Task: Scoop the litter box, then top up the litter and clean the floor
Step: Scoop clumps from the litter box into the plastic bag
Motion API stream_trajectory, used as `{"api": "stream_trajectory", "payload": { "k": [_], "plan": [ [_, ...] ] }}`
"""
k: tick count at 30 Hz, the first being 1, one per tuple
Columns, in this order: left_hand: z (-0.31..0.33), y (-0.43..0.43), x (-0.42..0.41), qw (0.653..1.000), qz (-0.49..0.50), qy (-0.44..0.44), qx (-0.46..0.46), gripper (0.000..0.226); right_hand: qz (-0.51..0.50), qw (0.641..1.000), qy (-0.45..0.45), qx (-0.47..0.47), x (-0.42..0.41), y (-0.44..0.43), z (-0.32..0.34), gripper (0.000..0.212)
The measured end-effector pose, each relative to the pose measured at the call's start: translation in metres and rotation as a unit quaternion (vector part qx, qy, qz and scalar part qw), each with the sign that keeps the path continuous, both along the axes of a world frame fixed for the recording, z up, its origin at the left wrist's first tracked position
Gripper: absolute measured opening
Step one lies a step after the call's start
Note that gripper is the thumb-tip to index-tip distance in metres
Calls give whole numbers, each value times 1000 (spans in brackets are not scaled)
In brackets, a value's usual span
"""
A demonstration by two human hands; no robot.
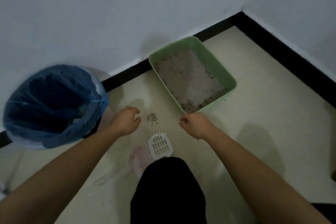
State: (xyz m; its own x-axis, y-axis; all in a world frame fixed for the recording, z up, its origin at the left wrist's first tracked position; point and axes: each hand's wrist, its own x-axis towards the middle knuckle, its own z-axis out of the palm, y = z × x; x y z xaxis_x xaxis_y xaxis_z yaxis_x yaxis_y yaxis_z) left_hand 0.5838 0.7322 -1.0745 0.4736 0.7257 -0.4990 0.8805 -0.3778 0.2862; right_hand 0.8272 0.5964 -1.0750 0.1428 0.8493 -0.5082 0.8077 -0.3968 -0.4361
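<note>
Reaching forward over the cream floor, a person holds both bare hands low, just above it. The left hand sits at 9 o'clock of a small heap of spilled litter. Its fingers are loosely curled and a little apart, tips turned toward the heap, with nothing seen in them. The right hand lies at 3 o'clock of that heap, just short of the near corner of the green litter box. Its fingertips are bunched against the thumb, but whether they pinch any grains cannot be told in the dim, soft picture. The box stands at 1 o'clock from the hands, close to the black skirting, with grey litter spread over its bottom. A white slotted scoop lies flat on the floor at 6 o'clock of the heap, between the forearms, untouched. A bin lined with a blue bag stands at 9 o'clock, beside the left forearm
</note>
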Motion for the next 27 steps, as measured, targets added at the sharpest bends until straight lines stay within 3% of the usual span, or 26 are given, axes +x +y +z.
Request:
{"api": "stream_trajectory", "payload": {
  "k": [3,8,13,15,17,20,23,27],
  "plan": [
    [-14,-4,-2,997,11,78,-19,48,8,1000,18,-23,-14,4,-37,28],
    [-48,-31,-16,983,53,164,-62,59,119,989,56,-61,-46,16,-95,17],
    [-97,-61,-36,964,198,164,-67,83,258,961,80,-58,-83,23,-131,56],
    [-110,-72,-45,955,248,150,-62,66,344,937,24,-53,-95,18,-138,65],
    [-116,-83,-53,955,260,139,-35,28,387,920,-22,-59,-101,7,-140,64],
    [-103,-90,-55,948,309,81,9,12,367,928,-37,-55,-97,-9,-141,48],
    [-86,-76,-44,941,326,-19,92,11,269,963,-20,-26,-77,-9,-133,30],
    [-65,-62,-20,956,208,-77,192,14,154,985,-76,5,-27,-11,-127,24]
  ]
}}
